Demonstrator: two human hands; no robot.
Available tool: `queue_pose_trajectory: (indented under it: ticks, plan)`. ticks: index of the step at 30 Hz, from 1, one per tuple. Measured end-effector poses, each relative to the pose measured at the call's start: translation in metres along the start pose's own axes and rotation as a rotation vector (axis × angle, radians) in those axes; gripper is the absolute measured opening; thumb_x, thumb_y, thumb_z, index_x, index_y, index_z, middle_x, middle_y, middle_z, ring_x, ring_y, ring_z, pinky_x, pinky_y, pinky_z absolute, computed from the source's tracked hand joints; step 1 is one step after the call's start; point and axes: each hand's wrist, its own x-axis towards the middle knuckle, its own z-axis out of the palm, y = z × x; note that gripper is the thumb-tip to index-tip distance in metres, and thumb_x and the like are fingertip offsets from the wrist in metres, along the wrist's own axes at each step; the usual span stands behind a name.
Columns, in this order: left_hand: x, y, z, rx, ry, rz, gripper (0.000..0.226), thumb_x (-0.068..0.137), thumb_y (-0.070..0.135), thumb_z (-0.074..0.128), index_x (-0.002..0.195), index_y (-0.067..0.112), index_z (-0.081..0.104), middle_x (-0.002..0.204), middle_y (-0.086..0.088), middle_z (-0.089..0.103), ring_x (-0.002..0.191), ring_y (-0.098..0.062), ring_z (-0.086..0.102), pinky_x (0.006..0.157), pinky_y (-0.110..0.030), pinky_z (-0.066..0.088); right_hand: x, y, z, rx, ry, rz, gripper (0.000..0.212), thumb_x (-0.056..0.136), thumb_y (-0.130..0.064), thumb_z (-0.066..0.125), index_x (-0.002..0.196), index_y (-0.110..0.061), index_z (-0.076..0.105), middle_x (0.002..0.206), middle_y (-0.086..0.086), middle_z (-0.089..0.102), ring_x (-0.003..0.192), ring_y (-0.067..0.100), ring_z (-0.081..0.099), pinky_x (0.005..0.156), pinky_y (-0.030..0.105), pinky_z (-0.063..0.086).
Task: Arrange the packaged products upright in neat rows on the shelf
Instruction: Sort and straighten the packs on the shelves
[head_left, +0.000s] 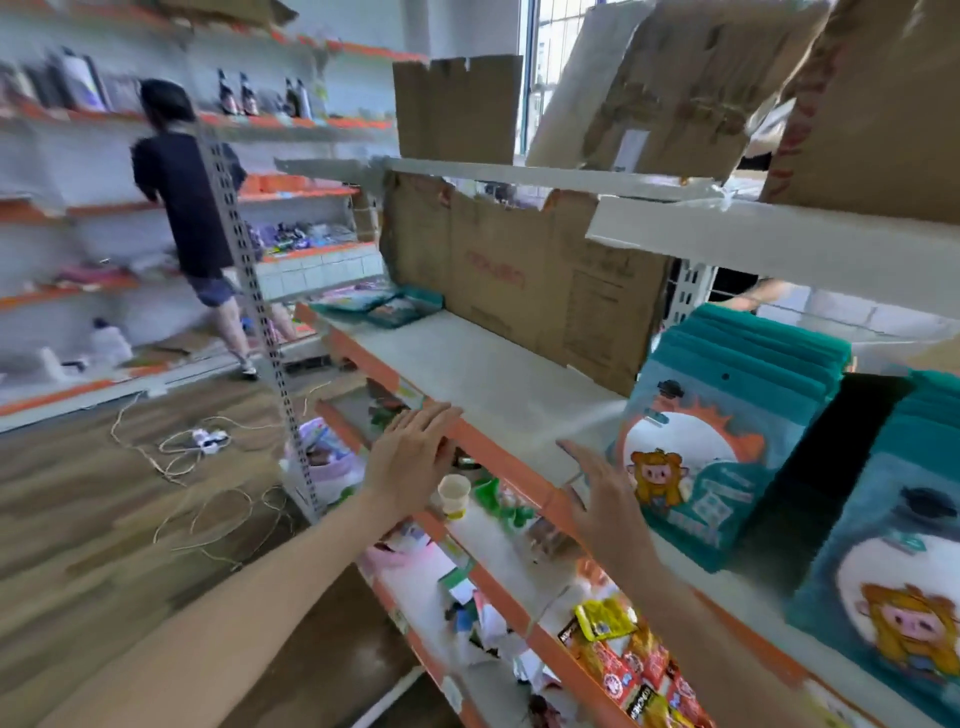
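Packs (722, 447) upright in a row at shelf (467, 364) right end, just right of right hand (605, 499). Fingers spread, grasping nothing. Left hand (410, 457) flat at front edge, empty. Right hand nearer; flat packs (384, 306) far, at left end.

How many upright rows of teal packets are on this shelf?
2: one row beside the right hand, another at far right. More packets lie flat at the far end.

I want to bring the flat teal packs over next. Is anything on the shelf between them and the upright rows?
Nothing visible: the shelf is bare between the flat teal packs at its far end and the upright rows. Both hands are empty.
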Motion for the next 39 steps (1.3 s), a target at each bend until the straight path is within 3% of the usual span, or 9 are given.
queue_pose_trajectory:
  ticks: [3,6,9,15,27,35,39]
  plan:
    - [-0.003,-0.039,-0.002,0.008,-0.021,-0.039,0.045,0.087,0.03,0.037,0.119,0.009,0.062,0.116,-0.007,0.065,0.102,-0.025,0.063,0.087,-0.037,0.05,0.031,-0.018,0.027,0.09,-0.025,0.01,0.048,0.089,-0.015,0.06,0.135,-0.017,0.046,0.131,-0.007,0.05,0.121,0.014,0.048,0.1,0.022,0.034]
    - [0.004,-0.078,0.002,0.024,0.003,-0.051,0.035,0.084,0.018,0.056,0.116,0.006,0.062,0.112,-0.012,0.066,0.099,-0.031,0.064,0.084,-0.044,0.052,0.069,-0.032,0.056,0.192,-0.036,0.03,0.046,0.087,-0.014,0.061,0.131,-0.02,0.049,0.122,-0.014,0.048,0.112,0.01,0.051,0.092,0.021,0.039]
    - [0.021,-0.122,0.012,0.025,0.014,-0.059,0.042,0.076,0.007,0.072,0.117,0.006,0.062,0.112,-0.011,0.065,0.099,-0.03,0.064,0.083,-0.043,0.053,0.113,-0.044,0.089,0.232,-0.05,0.03,0.046,0.086,-0.01,0.061,0.13,-0.019,0.05,0.122,-0.011,0.052,0.108,0.009,0.051,0.086,0.017,0.037]
    - [0.062,-0.231,0.041,-0.012,0.038,-0.132,0.044,0.08,0.008,0.069,0.122,0.008,0.058,0.122,-0.009,0.061,0.107,-0.029,0.06,0.083,-0.045,0.054,0.212,-0.064,0.165,0.113,-0.112,-0.026,0.046,0.09,-0.013,0.058,0.134,-0.018,0.046,0.135,-0.003,0.05,0.123,0.013,0.045,0.102,0.019,0.029]
    - [0.117,-0.375,0.06,0.174,0.024,-0.162,0.053,0.059,0.006,0.084,0.109,0.005,0.067,0.104,-0.012,0.068,0.091,-0.03,0.067,0.074,-0.044,0.056,0.355,-0.089,0.268,-0.177,-0.165,-0.202,0.049,0.092,-0.014,0.054,0.139,-0.017,0.04,0.14,0.0,0.045,0.13,0.015,0.039,0.108,0.026,0.03]
    - [0.129,-0.434,0.088,0.111,0.011,-0.191,0.055,0.06,0.006,0.083,0.111,0.003,0.064,0.105,-0.014,0.066,0.094,-0.029,0.065,0.078,-0.041,0.055,0.422,-0.085,0.321,-0.175,-0.252,-0.188,0.051,0.092,-0.013,0.054,0.141,-0.016,0.038,0.143,0.0,0.043,0.131,0.017,0.038,0.107,0.026,0.029]
    - [0.131,-0.476,0.101,0.13,0.049,-0.161,0.04,0.079,0.022,0.05,0.114,0.005,0.061,0.105,-0.012,0.066,0.1,-0.02,0.053,0.084,-0.028,0.043,0.462,-0.079,0.356,-0.132,-0.296,-0.154,0.053,0.091,-0.012,0.055,0.141,-0.016,0.038,0.143,-0.001,0.042,0.132,0.016,0.036,0.106,0.024,0.028]
